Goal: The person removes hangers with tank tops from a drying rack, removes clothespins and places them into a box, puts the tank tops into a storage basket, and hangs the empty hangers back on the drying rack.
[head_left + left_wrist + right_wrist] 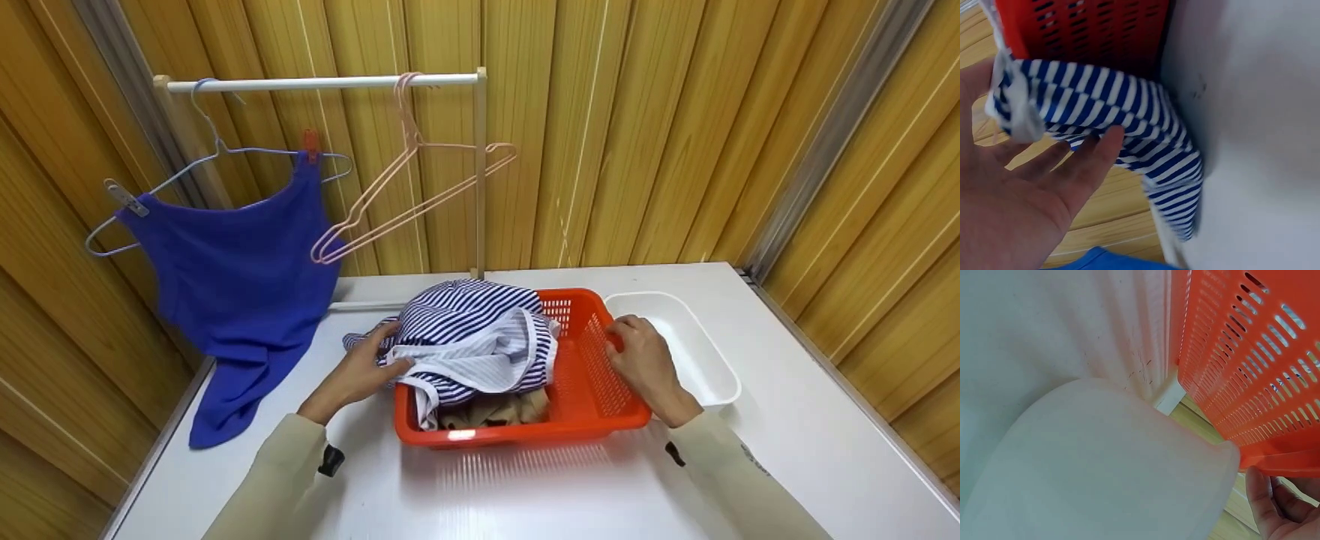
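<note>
A navy-and-white striped garment (472,315) with white trim lies heaped in the left part of a red perforated plastic basket (589,431), partly hanging over its left side. My left hand (364,371) is at that side, fingers fairly straight against the striped cloth and thumb over the white trim. In the left wrist view, the cloth (1112,104) drapes between thumb and fingers. My right hand (645,364) grips the basket's right rim with curled fingers. Beneath the striped garment, tan cloth (499,411) shows inside the basket.
A white tray (697,352) stands right of the basket, partly behind my right hand. At the back left, a rack (322,82) carries pink hangers (409,150) and a blue hanger (214,150) with a blue garment (240,277) pegged to it. Wood-patterned panels (600,150) enclose the white table (360,495).
</note>
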The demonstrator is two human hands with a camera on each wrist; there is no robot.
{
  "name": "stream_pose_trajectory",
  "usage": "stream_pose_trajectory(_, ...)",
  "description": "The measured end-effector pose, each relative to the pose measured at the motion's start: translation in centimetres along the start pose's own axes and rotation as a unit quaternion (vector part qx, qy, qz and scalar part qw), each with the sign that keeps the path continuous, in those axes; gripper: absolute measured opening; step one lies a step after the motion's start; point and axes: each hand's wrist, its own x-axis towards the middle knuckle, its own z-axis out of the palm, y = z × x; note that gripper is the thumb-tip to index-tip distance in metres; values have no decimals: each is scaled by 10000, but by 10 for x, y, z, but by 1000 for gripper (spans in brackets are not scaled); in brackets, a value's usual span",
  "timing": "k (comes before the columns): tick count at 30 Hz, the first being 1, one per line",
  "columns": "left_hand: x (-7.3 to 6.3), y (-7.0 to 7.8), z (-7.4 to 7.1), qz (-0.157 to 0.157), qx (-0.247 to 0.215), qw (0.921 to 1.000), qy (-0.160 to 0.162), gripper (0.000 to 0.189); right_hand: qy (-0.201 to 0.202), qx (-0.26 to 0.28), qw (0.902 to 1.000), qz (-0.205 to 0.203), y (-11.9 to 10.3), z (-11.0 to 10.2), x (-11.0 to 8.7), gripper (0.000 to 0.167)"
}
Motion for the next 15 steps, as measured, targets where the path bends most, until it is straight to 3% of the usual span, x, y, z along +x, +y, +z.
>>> stream_pose_trajectory(3, 4, -1, 9, -52, -179, 9997, 170, 62, -27, 6, 10000, 47, 0, -1, -1, 17)
stream_pose_trajectory(6, 7, 4, 14, -82, -102, 9983, 563, 45, -47, -10, 10000, 58, 0, -1, -1, 16)
stream_pose_trajectory(10, 10, 14, 19, 36, 571, 9920, 1126, 22, 16, 0, 10000, 69, 1, -1, -2, 15)
stream_pose_trajectory(15, 11, 25, 19, 102, 1479, 9755, 1624, 8, 99, 16, 9999, 37, 3, 0, -4, 16)
